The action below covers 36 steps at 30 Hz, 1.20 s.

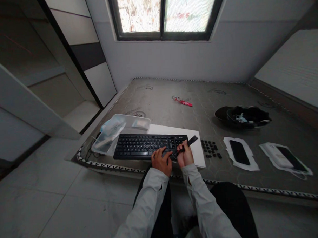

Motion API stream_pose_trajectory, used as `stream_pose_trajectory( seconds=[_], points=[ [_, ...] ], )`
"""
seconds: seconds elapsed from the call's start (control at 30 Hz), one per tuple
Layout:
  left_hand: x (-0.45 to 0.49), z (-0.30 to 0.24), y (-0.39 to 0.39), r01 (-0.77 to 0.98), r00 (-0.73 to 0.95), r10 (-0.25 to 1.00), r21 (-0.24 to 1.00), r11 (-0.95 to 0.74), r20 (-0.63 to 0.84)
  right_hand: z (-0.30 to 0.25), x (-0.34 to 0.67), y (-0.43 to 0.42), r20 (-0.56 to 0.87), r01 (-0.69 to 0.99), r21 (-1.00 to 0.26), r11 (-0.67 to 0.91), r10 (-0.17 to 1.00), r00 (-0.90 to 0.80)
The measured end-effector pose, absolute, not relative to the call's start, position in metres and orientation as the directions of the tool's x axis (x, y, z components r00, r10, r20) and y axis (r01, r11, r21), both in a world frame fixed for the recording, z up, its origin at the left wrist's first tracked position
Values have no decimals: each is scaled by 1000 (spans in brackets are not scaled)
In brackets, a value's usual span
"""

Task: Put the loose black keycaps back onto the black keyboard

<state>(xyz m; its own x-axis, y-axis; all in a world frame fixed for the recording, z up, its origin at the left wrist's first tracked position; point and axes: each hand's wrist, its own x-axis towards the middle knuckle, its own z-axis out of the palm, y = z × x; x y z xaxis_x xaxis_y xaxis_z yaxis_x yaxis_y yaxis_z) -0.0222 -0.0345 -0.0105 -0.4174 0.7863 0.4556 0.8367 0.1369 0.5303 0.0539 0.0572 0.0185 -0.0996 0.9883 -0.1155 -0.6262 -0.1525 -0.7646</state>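
A black keyboard (141, 146) lies on a white board (199, 148) near the front edge of a mattress. My left hand (161, 161) rests on the keyboard's lower edge, its fingers apart and touching the keys. In my right hand (185, 155) is a slim black tool (193, 140), gripped with its flat end sticking out up and to the right. The tool's other end points down at the right part of the keyboard; its tip is too small to make out. Just right of the board, several loose black keycaps (210, 148) lie in rough rows.
At the left stands a clear plastic box (145, 120) with plastic wrapping inside. Two phones, one black (239, 152) and one beside a white device (292, 158), lie on white sheets at the right. Behind them is a black cap (224, 113). A red packet (184, 102) lies farther back.
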Motion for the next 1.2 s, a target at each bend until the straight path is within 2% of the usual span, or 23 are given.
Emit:
stream_pose_trajectory(
  seconds=[0.4,0.67,0.87,1.0,1.2],
  points=[
    [-23,-11,-36,850,-402,785,510,130,472,24,41,58,-176,-529,-813,-244,969,-176],
    [-23,-8,-38,833,-414,792,537,131,449,24,51,62,-158,-521,-807,-276,953,-260],
    [-23,-4,-40,843,-403,797,522,131,451,24,47,46,-115,-502,-838,-216,968,-224],
    [-22,-9,-39,865,-384,811,479,149,441,26,51,43,-99,-559,-810,-178,981,-168],
    [-21,-15,-38,887,-361,844,426,179,397,29,66,49,-70,-611,-774,-167,981,-179]
  ],
)
